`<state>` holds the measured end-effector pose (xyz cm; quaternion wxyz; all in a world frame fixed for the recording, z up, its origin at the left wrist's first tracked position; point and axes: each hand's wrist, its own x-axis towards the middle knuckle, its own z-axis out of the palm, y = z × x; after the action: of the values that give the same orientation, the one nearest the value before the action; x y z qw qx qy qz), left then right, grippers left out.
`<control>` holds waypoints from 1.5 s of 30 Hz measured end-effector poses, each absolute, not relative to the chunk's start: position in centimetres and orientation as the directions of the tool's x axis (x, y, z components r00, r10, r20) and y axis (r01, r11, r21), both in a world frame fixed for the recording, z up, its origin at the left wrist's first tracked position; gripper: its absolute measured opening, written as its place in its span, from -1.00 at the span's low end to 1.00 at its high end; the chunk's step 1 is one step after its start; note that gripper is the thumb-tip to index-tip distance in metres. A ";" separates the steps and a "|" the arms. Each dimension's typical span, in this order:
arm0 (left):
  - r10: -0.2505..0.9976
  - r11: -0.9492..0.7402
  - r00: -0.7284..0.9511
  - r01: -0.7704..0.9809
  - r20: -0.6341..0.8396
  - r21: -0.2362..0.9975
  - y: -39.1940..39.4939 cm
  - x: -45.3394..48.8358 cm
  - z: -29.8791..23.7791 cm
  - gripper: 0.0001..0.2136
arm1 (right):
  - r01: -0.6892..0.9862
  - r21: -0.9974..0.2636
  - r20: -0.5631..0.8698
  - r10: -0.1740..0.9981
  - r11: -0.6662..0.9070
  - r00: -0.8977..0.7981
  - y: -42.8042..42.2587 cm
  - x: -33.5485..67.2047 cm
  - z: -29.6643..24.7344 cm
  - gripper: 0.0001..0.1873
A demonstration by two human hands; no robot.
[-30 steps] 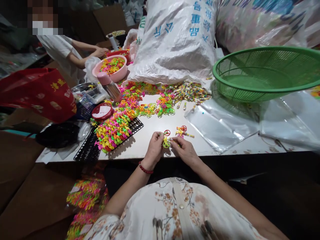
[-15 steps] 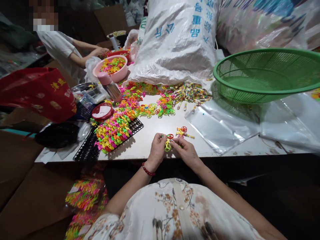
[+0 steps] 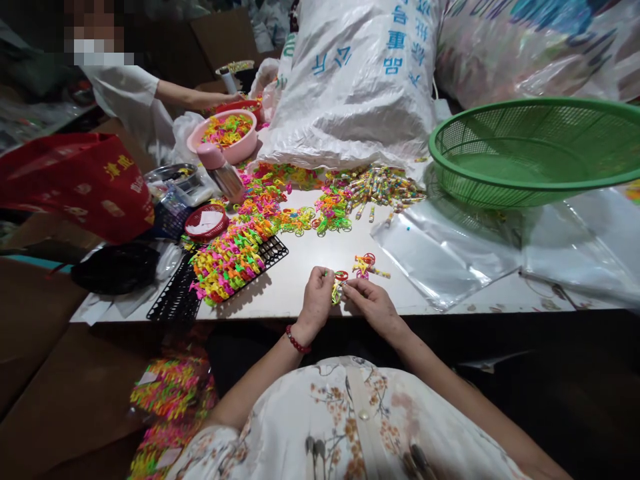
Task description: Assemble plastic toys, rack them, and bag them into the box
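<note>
Red-wheeled plastic piece (image 3: pixel 337 293): held up over the near part of the white table (image 3: pixel 304 248).
Left hand (image 3: pixel 316 299): fingertips pinched on its left side.
Right hand (image 3: pixel 373 305): thumb and fingers closed on its right.
Second piece (image 3: pixel 362 265): on the tabletop, just beyond right hand.
Black grid (image 3: pixel 278 249): leftward, under bright pieces (image 3: pixel 231 259).

Workplace: looks like a small-parts workshop
Surface (image 3: pixel 303 253): loose heaps of bright plastic pieces (image 3: pixel 260 198)
Sack (image 3: pixel 345 100): bulky, white, printed
Pink basin (image 3: pixel 241 151): filled with similar pieces
Co-worker (image 3: pixel 127 93): arm at red basin (image 3: pixel 257 108)
</note>
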<state>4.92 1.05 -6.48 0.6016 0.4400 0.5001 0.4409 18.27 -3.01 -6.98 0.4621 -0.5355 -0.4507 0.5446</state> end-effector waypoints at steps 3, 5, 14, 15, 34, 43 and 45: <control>0.972 0.220 0.108 -0.079 -0.211 0.972 1.0 4.9 -6.5 -0.70 | 0.017 -0.993 -0.121 0.993 -0.121 0.011 -3.0 18.3 -6.9 -0.63; 0.971 0.224 0.104 -0.073 -0.215 0.972 1.0 4.9 -6.5 -0.70 | -0.002 -0.989 -0.146 0.989 -0.146 0.006 -3.0 18.3 -6.6 -0.60; 0.984 0.155 0.077 0.056 -0.159 0.986 1.2 4.5 -6.5 -0.77 | -0.047 -0.974 -0.220 0.974 -0.222 -0.054 -3.0 18.6 -6.3 -0.50; 0.985 0.152 0.074 0.067 -0.156 0.986 1.2 4.5 -6.5 -0.79 | -0.040 -0.975 -0.215 0.975 -0.217 -0.062 -3.0 18.7 -6.3 -0.51; 0.996 0.007 0.085 0.145 -0.019 0.989 2.3 4.6 -8.3 -0.81 | 0.625 -0.712 0.223 0.947 0.320 -0.231 -2.5 17.7 -5.9 -0.70; 0.896 -0.438 0.249 0.622 0.367 0.649 8.0 4.6 -6.3 -0.89 | 0.845 -0.445 0.367 0.921 0.295 -0.129 1.0 22.2 -5.0 -0.75; 0.880 -0.438 0.205 0.696 0.428 0.569 10.4 5.2 -6.2 -0.82 | 0.904 -0.367 0.362 0.929 0.219 -0.079 3.7 24.4 -4.1 -0.72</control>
<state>5.21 10.43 -6.17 0.1268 0.7657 0.5145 0.3644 24.37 3.72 -4.12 0.2663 -0.6243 -0.7340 0.0233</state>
